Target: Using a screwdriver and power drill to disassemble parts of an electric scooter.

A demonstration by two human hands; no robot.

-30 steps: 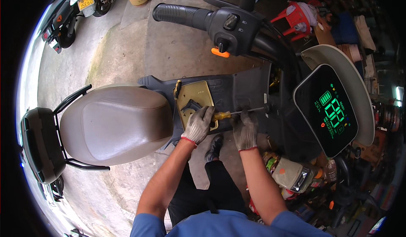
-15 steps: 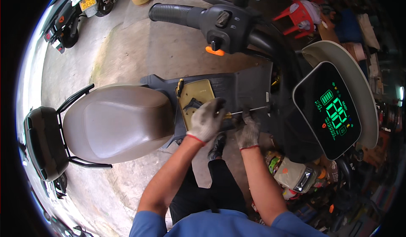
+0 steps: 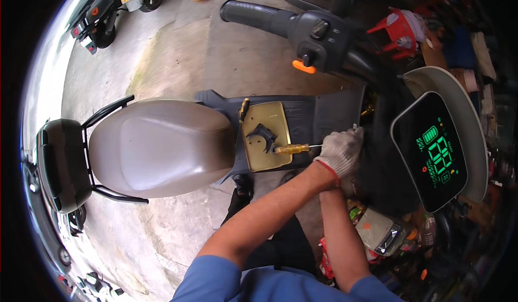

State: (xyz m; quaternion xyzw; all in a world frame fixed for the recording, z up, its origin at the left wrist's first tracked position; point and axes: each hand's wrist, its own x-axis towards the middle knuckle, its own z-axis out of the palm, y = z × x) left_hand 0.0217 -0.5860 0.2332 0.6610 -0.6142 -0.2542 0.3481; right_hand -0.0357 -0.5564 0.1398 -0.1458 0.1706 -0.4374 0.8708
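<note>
The screwdriver (image 3: 292, 149) has its handle across the tray's (image 3: 275, 117) right edge, its shaft vanishing at the left hand (image 3: 339, 150); whether those fingers grip it, I cannot tell. The right hand is hidden behind.

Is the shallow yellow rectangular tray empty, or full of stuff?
Neither: a black curved part lies in the shallow yellow rectangular tray, but much of the bottom shows bare.

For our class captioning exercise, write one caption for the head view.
A gloved left hand beside a yellow-handled screwdriver, with a tray on the scooter footboard.
</note>
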